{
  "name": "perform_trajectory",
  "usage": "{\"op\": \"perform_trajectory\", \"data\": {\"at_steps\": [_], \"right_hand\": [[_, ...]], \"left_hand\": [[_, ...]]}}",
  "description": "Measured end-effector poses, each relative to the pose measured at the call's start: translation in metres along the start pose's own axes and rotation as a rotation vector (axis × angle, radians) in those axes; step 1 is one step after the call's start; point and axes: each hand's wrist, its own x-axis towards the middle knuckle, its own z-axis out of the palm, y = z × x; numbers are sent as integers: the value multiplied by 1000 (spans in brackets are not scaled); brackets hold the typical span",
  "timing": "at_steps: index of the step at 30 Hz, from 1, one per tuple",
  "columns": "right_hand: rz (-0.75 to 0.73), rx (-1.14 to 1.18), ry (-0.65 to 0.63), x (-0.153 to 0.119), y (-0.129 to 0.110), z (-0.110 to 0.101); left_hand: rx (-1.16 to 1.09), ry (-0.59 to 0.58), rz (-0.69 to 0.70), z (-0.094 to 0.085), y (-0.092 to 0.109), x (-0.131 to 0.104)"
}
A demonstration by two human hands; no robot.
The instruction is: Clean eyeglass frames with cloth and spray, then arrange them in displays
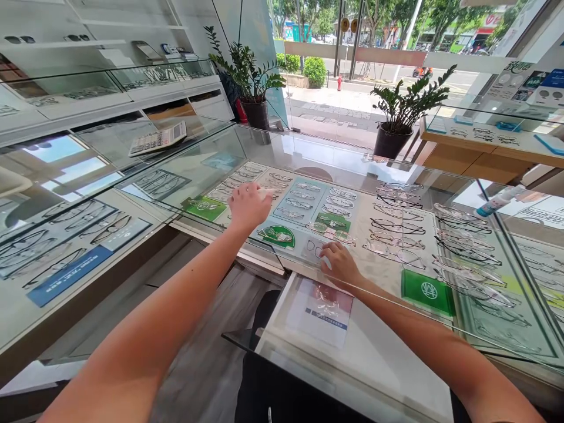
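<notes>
My left hand (250, 204) is over the left part of the glass display case (299, 147), fingers curled. A small pale thing (267, 192) shows at its fingertips, too indistinct to name. Lower and to the right, my right hand (341, 264) reaches in at the front of the case, with bent fingers at a thin-rimmed pair of eyeglasses (314, 249). The fingers seem closed on one side of this pair. Just behind are a pair of clear-framed glasses (331, 231) and a green oval card (276, 236) with glasses on it.
Rows of eyeglasses (396, 226) fill the case on the right, beside a green card (427, 292). An open drawer (304, 352) juts out below. A spray bottle (500, 200) stands on the glass at right. A calculator (158, 139) lies at left. Two potted plants (255, 111) stand behind.
</notes>
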Motion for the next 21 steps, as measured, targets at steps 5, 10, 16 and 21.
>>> {"op": "perform_trajectory", "data": {"at_steps": [5, 10, 16, 21], "right_hand": [[130, -42, 158, 47, 69, 3], [168, -72, 132, 92, 115, 2], [163, -103, 6, 128, 140, 11], [160, -129, -65, 147, 149, 12]], "left_hand": [[50, -21, -3, 1, -2, 0], [68, -53, -9, -1, -4, -1], [65, -56, -32, -5, -1, -3], [72, -40, -33, -4, -2, -3]]}}
